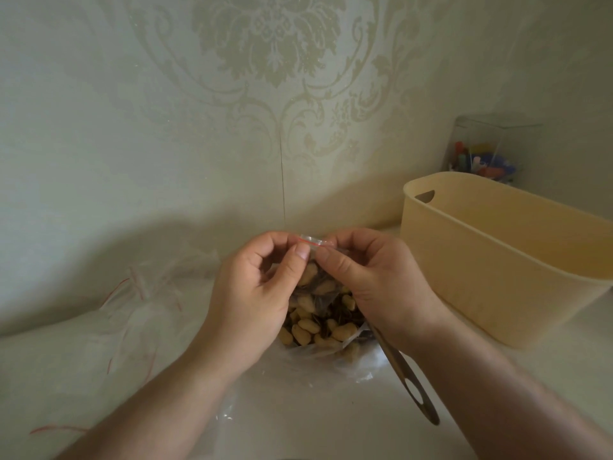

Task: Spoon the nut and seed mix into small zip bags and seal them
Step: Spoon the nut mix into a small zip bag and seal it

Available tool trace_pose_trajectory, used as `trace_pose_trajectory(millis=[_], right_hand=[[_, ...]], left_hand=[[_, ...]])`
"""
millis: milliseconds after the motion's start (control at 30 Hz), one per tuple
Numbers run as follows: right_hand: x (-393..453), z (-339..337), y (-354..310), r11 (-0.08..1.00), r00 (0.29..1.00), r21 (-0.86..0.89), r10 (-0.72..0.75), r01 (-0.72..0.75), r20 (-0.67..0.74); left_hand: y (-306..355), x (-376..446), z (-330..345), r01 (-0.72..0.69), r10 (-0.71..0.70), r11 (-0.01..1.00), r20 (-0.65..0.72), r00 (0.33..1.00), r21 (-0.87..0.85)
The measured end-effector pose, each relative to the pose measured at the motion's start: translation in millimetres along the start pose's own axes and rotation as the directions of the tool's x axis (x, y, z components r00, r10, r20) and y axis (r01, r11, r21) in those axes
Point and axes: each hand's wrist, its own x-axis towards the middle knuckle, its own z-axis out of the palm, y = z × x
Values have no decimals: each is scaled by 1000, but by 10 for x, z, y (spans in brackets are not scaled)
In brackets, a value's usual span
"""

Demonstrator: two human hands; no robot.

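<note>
Bag in hand: a small clear plastic zip bag with a red line along its mouth [310, 241], held up over the table between both hands, its lower part filled with pale nuts and dark seeds
Left hand [255, 293]: thumb and forefinger pinched together on the left end of the zip strip, the other fingers curled loosely
Right hand [374, 287]: thumb and forefinger pinched on the right end of the same strip, close beside the left thumb
Step, as I judge it: pressing the zip closed; whether the strip has already locked along its length cannot be told
Handling: thin soft film, likely slippery, light but bottom-heavy with the fill; best held by the stiffer zip strip at the top, since squeezing the body would push nuts up towards the mouth
Supply: the loose nut and seed mix [318, 330] lies in a larger open clear bag on the table just below the hands
Spoon: a long-handled metal spoon with a hole in its handle [409, 380] rests with its bowl end in that mix, handle pointing towards the person
Spare bags: a heap of empty clear zip bags with red lines [139, 293] to the left
Beyond: a beige plastic tub with a cut-out handle [497, 260] to the right, near the wall
</note>
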Motion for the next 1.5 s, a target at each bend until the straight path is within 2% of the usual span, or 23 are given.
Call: trace_pose_trajectory(millis=[367,600,800,1033,1267,1500], right_hand=[[0,16,18,996,1000,-88,-24,25,12],[7,19,48,990,998,-126,-63,61,-11],[22,-1,79,986,997,-146,-82,80,-8],[43,-71,79,972,996,-223,-81,72,-33],[42,-31,90,965,994,-244,-106,95,-35],[22,-64,47,979,996,-182,-94,91,-3]], left_hand=[[-64,20,-1,3,-3,1000,-15,1000,27],[-39,-2,24,34,-35,999,-6,999,-29],[-21,-10,5,13,-14,1000,25,1000,28],[-50,16,-27,19,-19,1000,-30,999,10],[-55,5,-19,5,-4,1000,-28,1000,24],[-44,15,-27,12,-12,1000,20,1000,16]])
